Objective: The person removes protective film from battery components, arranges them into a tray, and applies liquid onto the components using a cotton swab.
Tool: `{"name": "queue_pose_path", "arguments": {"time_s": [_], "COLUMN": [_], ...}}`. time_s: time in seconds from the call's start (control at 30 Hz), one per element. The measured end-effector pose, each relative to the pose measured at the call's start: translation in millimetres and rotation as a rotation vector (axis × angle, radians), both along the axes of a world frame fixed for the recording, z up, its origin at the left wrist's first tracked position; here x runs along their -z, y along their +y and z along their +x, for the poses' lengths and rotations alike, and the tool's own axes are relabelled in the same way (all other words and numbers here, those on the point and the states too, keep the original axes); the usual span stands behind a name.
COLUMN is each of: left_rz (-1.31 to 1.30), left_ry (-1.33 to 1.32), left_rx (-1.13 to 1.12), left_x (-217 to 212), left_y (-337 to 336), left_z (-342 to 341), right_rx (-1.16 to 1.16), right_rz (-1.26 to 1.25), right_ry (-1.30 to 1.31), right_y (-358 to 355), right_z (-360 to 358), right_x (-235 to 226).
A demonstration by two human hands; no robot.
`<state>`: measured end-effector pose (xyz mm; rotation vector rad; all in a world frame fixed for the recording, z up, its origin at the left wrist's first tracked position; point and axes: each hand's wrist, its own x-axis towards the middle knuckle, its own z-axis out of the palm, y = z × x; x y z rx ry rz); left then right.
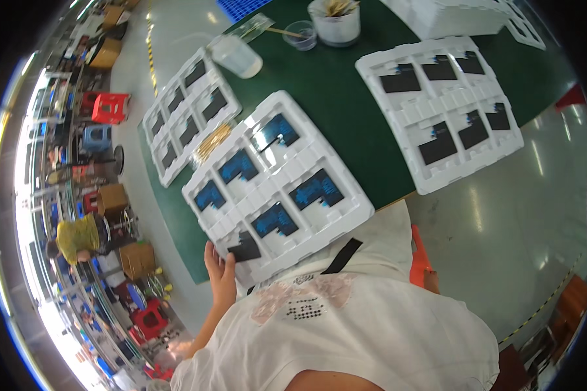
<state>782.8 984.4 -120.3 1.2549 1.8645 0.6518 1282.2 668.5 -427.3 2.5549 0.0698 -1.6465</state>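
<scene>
A: In the head view, where do we find our left hand (pixel 223 277)?
B: At the near-left corner of the centre tray (pixel 267 186), with the thumb close to a dark piece (pixel 246 247) in the corner pocket.
A: Are we pinching anything?
B: Thumb and fingers stand apart about the rim; whether they press on the tray or the piece, we cannot tell. Our right hand doesn't show, so we can't tell its grip either.
A: And the other pieces?
B: Five glossy blue ones fill that tray's remaining pockets. The left tray (pixel 182 116) and right tray (pixel 450 101) each hold six dark ones on the green table (pixel 332 91).
A: So which step are we at?
B: Tending the corner piece or steadying the tray, we'd judge; one view can't settle it.
A: What would the next move call for?
B: A light touch at the piece's edge, we think, keeping the tray level, since it reaches past the table edge toward our shirt (pixel 372 319). We'd also mind the sticks (pixel 212 142) lying between it and the left tray.
</scene>
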Motion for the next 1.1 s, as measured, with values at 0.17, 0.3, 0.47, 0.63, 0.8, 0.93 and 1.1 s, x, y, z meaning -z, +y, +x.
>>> {"name": "queue_pose_path", "arguments": {"time_s": [0.17, 0.3, 0.47, 0.63, 0.8, 0.93, 1.1], "left_rz": [0.164, 0.135, 0.199, 0.246, 0.372, 0.617, 0.683], "left_ry": [0.120, 0.089, 0.011, -0.104, -0.169, -0.334, -0.354], "left_rx": [-0.066, -0.153, -0.203, -0.284, -0.162, -0.042, -0.154], "left_x": [13, 25, 24, 23, 40, 76, 58], "left_y": [34, 64, 66, 51, 40, 72, 40], "left_z": [2, 7, 10, 8, -13, 19, -24], "right_rx": [0.057, 0.070, 0.043, -0.109, -0.515, -1.247, -0.765], "right_rz": [-0.017, -0.029, 0.006, 0.053, 0.117, 0.285, 0.318], "right_ry": [0.012, 0.002, 0.027, 0.049, 0.039, -0.290, -0.025], "right_y": [-5, -5, 16, 43, 66, 70, 251], "right_z": [-10, -4, -2, 15, 57, 199, 44], "right_x": [15, 27, 37, 49, 142, 208, -36]}}
